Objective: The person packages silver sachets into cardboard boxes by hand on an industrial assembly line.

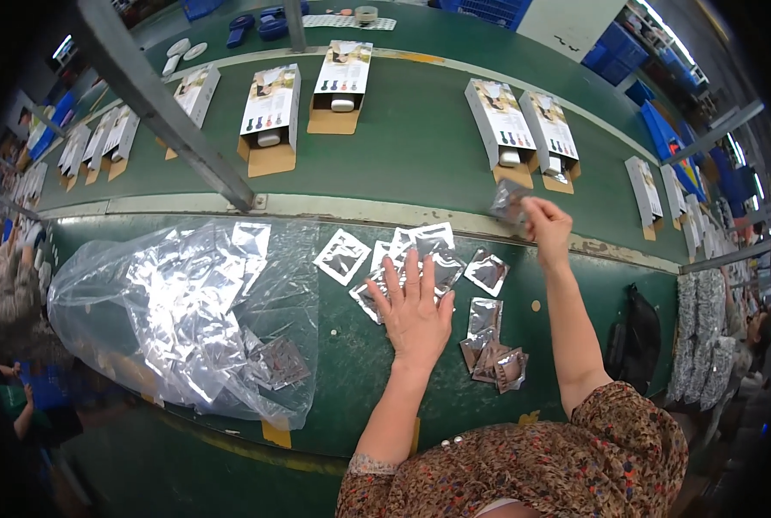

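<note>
My left hand (415, 324) lies flat with its fingers spread over a loose group of silver foil sachets (446, 268). Between the fingertips of my right hand (548, 226) is a small foil sachet (510, 200), held over the near edge of the conveyor belt (402, 155). Just beyond that sachet stand two white printed boxes (499, 116) with their brown end flaps open and a white item (510, 158) showing inside. Nearer me, to the right of my left hand, several more sachets (485, 319) lie partly overlapping.
A large clear plastic bag (100, 293) full of foil sachets spreads over the left of the green bench (351, 414). More open boxes (269, 104) stand along the belt. A metal post (156, 104) rises at the bench's far edge. At the right lies a black object (640, 332).
</note>
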Available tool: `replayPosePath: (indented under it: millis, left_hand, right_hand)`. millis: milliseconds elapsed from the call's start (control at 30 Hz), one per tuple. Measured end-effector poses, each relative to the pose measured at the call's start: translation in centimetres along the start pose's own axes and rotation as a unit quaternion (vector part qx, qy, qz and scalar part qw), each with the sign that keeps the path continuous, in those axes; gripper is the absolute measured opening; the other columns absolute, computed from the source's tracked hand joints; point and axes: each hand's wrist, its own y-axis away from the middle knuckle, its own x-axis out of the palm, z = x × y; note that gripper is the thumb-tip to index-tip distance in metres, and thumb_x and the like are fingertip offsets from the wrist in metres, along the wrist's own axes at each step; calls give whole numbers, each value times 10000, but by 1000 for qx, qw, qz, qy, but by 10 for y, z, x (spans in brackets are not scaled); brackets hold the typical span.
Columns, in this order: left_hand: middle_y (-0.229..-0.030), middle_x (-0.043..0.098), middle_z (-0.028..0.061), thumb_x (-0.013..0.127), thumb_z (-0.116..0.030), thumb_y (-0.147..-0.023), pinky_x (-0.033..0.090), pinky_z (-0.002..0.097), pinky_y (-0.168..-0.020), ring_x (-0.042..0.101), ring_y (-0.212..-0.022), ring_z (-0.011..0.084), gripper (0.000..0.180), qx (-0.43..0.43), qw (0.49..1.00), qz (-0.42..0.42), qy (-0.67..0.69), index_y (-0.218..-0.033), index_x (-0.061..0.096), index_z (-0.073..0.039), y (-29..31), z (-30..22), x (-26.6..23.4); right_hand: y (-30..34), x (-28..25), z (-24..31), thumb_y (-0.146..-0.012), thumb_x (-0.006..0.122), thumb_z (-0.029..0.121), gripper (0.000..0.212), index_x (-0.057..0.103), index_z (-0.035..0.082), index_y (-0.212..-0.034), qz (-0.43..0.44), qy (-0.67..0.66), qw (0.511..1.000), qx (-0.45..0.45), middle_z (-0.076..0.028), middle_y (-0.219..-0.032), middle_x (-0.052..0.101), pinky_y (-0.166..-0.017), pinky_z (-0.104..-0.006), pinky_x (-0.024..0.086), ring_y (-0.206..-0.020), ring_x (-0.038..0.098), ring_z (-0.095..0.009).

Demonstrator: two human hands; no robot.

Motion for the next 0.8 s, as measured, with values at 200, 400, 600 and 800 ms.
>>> replayPosePath:
  millis: [200, 400, 600, 800]
  left_hand:
    - [-1536, 297, 83, 672, -351, -855, 113, 660, -1123, 186, -1433, 420, 650, -3, 1000, 7, 3, -1413, 446, -109, 6, 19, -20]
    - [-1536, 302, 85, 679, -357, -845, 112, 662, -1122, 205, -1426, 418, 665, 7, 1000, -6, -2, -1416, 441, -114, -1, 31, -38]
    - [-1544, 293, 74, 679, -346, -851, 103, 662, -1119, 197, -1431, 418, 681, -4, 1000, -10, -3, -1439, 410, -135, 0, 45, -45]
    - [-1539, 300, 76, 683, -350, -844, 118, 661, -1119, 203, -1427, 418, 670, -13, 1000, -4, -3, -1423, 433, -123, 0, 44, -42]
  right_hand:
    - [-36, -16, -6, -816, 676, 40, 127, 679, 80, -936, -47, 396, 798, -453, -79, -881, 622, -641, -361, 515, -733, 630, -280]
    - [-83, -8, -21, -867, 641, 120, 109, 680, 55, -945, -36, 465, 805, -366, -135, -925, 629, -693, -430, 510, -808, 637, -342]
    - [62, 44, 52, -642, 858, 333, 470, 699, 0, -933, 238, 399, 877, -126, -136, -827, 664, -657, -357, 517, -720, 649, -257]
    - [62, 54, 45, -718, 790, 278, 362, 583, -17, -685, 291, 344, 891, -57, -145, -604, 582, -580, -368, 456, -571, 557, -271]
